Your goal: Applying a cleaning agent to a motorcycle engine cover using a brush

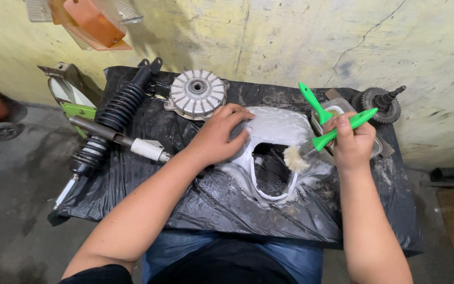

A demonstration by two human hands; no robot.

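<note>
Foam is best spread evenly while the white panel (274, 131) is pinned flat under the left hand's (217, 138) spread fingers and the green-handled brush (326, 139) is gripped tight in the right hand's (352, 142) closed fist.

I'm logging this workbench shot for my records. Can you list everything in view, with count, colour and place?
Plastic sheet: one, black, covering the table.
White cover part: one, foamy, table centre.
Brush in hand: one, green handle, bristles on the cover part.
Second brush: one, green, standing in the tray.
Tray: one, clear, right of the cover part.
Shock absorber: one, black, table left.
Finned hub: one, silver, table rear.
Gear: one, dark, rear right.
Left hand: pressing on the cover part.
Right hand: gripping the brush.
</note>
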